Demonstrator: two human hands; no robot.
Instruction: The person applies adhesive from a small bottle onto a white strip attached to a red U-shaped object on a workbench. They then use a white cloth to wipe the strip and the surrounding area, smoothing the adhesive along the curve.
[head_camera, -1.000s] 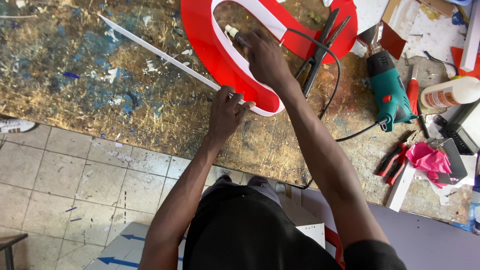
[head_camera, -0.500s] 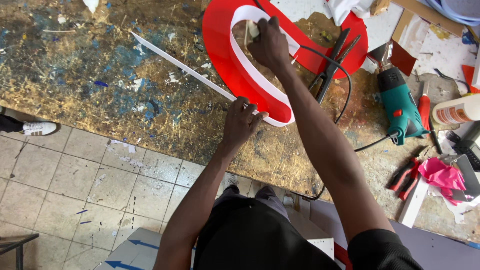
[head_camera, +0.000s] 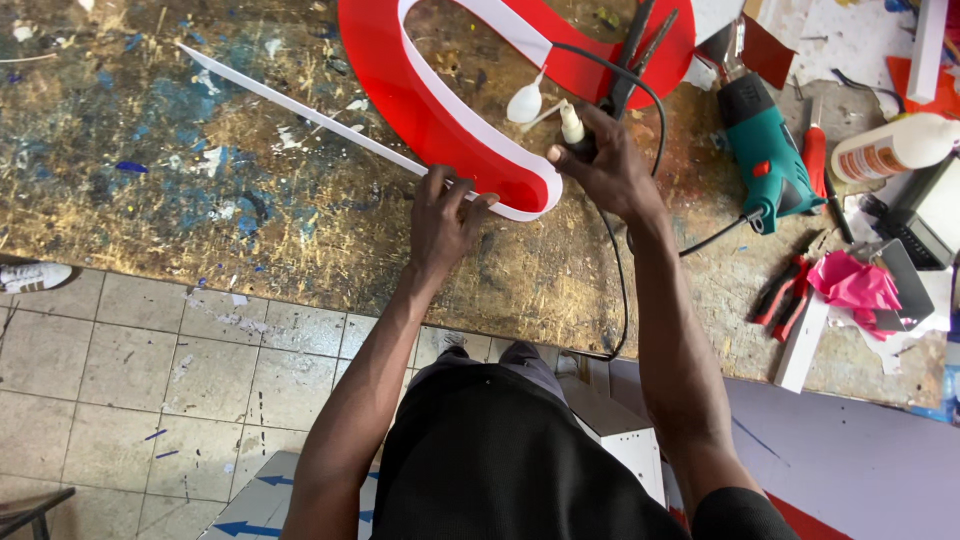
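A big red acrylic letter (head_camera: 430, 120) with a white edge strip lies on the paint-stained workbench (head_camera: 200, 200). A long white strip (head_camera: 290, 110) runs from its lower curve up to the left. My left hand (head_camera: 445, 215) presses this strip against the letter's lower edge, fingers spread on it. At the end of the curve, my right hand (head_camera: 605, 170) is closed round a small bottle with a cream nozzle (head_camera: 570, 125), the tip pointing up and left. A black cable (head_camera: 615, 270) passes under this hand and over the bench edge.
To the right lie a teal power drill (head_camera: 765, 150), a red screwdriver (head_camera: 815, 155), red-handled pliers (head_camera: 785, 285), a pink rag (head_camera: 850, 280) and a white bottle (head_camera: 890, 145). A white shoe (head_camera: 35, 275) stands on the tiled floor (head_camera: 150, 370) at left.
My right hand has come down from the upper inside of the letter to the end of its lower curve. My left hand stays on the strip.
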